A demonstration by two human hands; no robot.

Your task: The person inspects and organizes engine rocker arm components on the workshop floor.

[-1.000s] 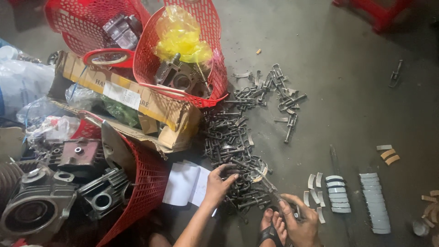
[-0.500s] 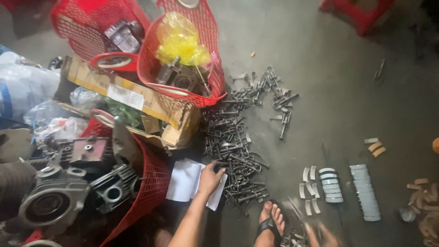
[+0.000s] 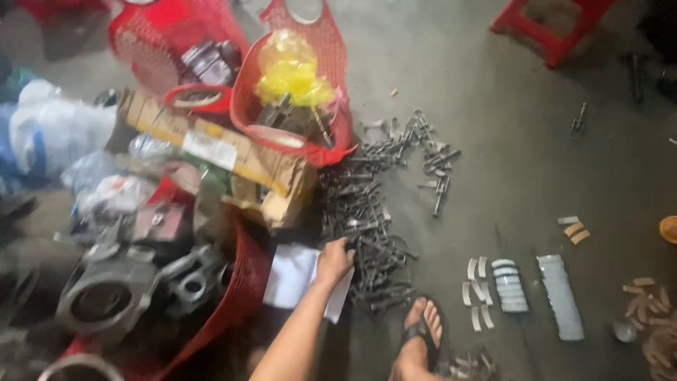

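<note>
Fingers of the left hand curl loosely onto the heap of dark metal bolts, gripping nothing clearly, beside a white paper sheet.

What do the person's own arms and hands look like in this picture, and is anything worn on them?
Only one arm shows, the left hand and its forearm. The forearm is bare: no sleeve reaches it, and I see no glove, watch or bracelet. The picture is too blurred to tell about a ring. The right hand is out of view. Lower down, a foot wears a dark sandal with straps.
</note>
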